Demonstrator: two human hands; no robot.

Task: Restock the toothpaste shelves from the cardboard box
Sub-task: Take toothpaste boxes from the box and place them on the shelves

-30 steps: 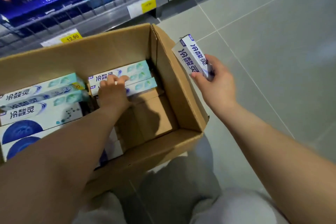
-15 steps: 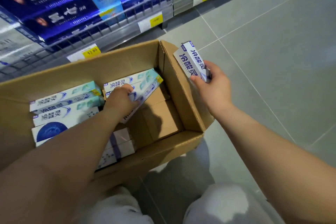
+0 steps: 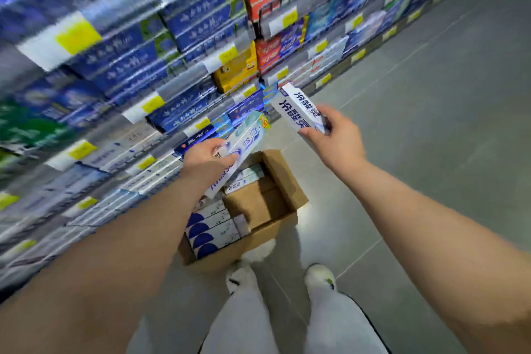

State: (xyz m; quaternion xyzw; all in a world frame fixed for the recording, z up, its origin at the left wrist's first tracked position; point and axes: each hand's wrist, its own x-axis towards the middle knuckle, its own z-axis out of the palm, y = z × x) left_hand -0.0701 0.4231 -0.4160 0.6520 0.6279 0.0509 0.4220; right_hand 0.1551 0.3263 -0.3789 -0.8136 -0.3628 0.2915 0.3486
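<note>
**A:** How will these cartons handle?

**B:** They look light, made of stiff card with slick faces and corners that crush. Take each round its middle.

**A:** And the hands?

**B:** The shelves (image 3: 161, 72) at nine to twelve o'clock are blurred, so I can't tell the slot. The left hand (image 3: 207, 158) curls round a teal carton (image 3: 247, 141), tilted toward one o'clock above the cardboard box (image 3: 284, 181) on the floor. At two o'clock of the box, the right hand (image 3: 336, 144) grips a white carton (image 3: 298, 115) by its lower end.
</note>
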